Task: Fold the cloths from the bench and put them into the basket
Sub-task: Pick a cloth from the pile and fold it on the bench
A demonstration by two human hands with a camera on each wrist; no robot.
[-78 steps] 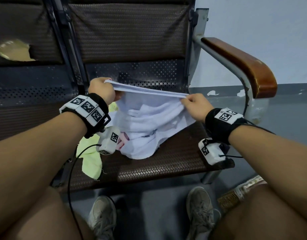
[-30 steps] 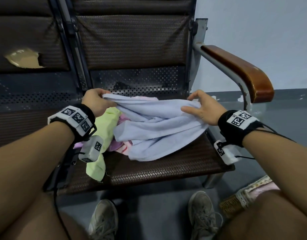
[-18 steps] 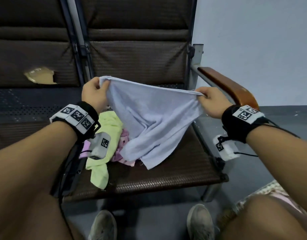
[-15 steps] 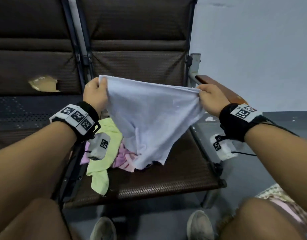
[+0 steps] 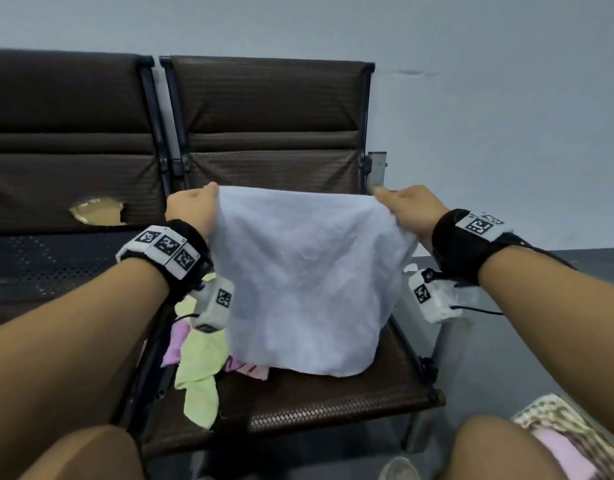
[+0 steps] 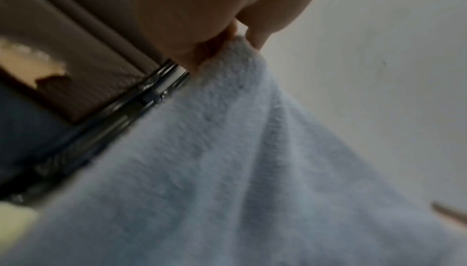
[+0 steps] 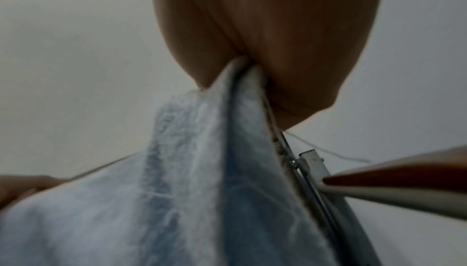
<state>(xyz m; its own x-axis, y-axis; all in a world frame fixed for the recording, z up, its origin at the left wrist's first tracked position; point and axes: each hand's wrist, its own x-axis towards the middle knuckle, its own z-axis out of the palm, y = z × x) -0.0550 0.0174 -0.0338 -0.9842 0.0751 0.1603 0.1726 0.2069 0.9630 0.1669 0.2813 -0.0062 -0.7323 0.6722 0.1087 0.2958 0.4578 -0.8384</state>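
A pale blue-white cloth (image 5: 305, 271) hangs spread above the brown bench seat (image 5: 333, 396). My left hand (image 5: 194, 206) pinches its upper left corner and my right hand (image 5: 399, 202) pinches its upper right corner. The left wrist view shows my thumb and fingers (image 6: 202, 30) closed on the cloth (image 6: 227, 170). In the right wrist view the cloth's (image 7: 202, 180) corner is squeezed between my fingers (image 7: 265, 40). A yellow-green cloth (image 5: 198, 375) and a pink cloth (image 5: 245, 368) lie heaped on the seat beneath. The basket (image 5: 575, 434), holding a pink cloth, sits on the floor at the lower right.
The bench backrest (image 5: 271, 133) stands behind the cloth, and a second seat with a torn backrest (image 5: 94, 209) lies to the left. A wooden armrest (image 7: 404, 174) is to the right. My knees (image 5: 91, 455) and one shoe (image 5: 399, 471) are at the bottom.
Both hands have lifted the pale cloth off the heap and pulled its top edge taut. It now hangs flat, higher than before. The view has tilted upward.
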